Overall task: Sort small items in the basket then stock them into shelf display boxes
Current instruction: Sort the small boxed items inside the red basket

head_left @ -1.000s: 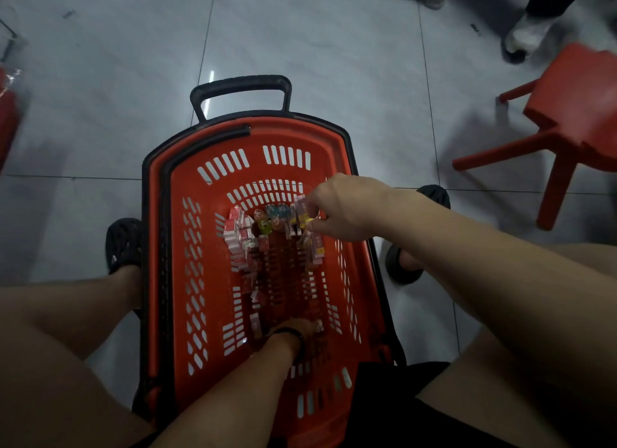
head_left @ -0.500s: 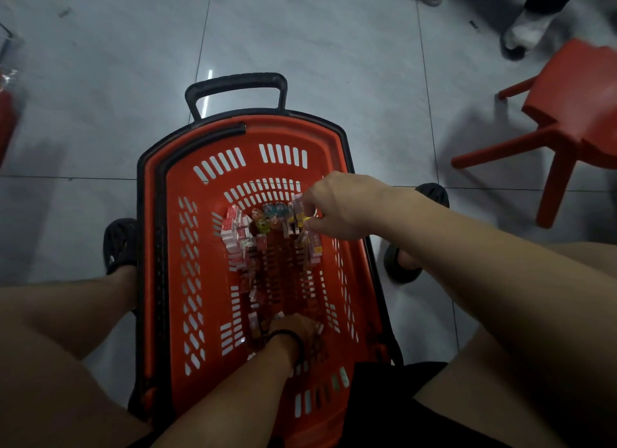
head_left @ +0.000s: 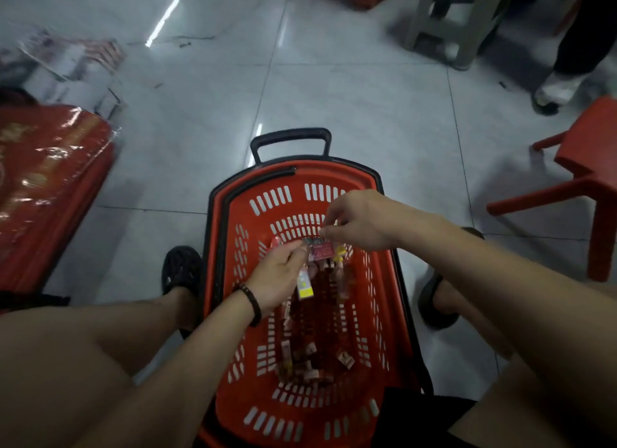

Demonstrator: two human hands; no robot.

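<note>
Small items (head_left: 310, 364) are lying in the red basket (head_left: 240, 210), which is standing on the tiled floor (head_left: 334, 97) between the person's legs. One loose group is lying at the near end of the basket floor. Another is heaped at the far end, under both hands.

At the left, the left hand (head_left: 277, 277), with a dark bracelet (head_left: 252, 302) on its wrist, is being reached in from the near left, back upward, its fingers curled and pointing far and right. A yellow-ended packet (head_left: 304, 285) appears to be pinched beneath them, its long axis running near to far and its yellow end hanging toward the near side.

Just right of those fingers, on top of the far heap, a pink-red packet (head_left: 322, 250) is lying with its long axis running left to right. The coming pick is judged to turn on this packet. It is flanked by both hands, and the right one is directly above its far edge.

The right hand (head_left: 360, 222) is being held over the far right of the basket, wrist raised, with thumb and forefinger drawn together and aimed down and left. Their fingertips (head_left: 329, 230) are hanging just above the pink-red packet. Whether it is already being pinched cannot be told through the blur.
</note>
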